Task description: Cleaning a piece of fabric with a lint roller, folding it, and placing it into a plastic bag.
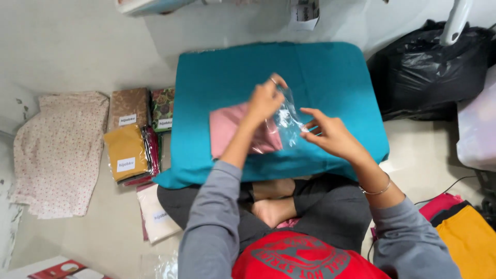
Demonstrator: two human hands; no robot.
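A folded pink cloth (227, 130) lies partly inside a clear plastic bag (287, 120) on a teal cushion (330, 72). My left hand (265, 101) pinches the upper edge of the bag's open mouth, above the cloth. My right hand (330, 135) holds the lower right edge of the same bag, fingers spread along the plastic. A thin bangle circles my right wrist. I sit cross-legged on the floor with the cushion in front of my knees.
Several bagged folded cloths (129, 150) with white labels lie stacked left of the cushion, beside a floral fabric (57, 152). A black rubbish bag (431, 70) sits at the back right. Red and orange cloths (465, 227) lie by my right side.
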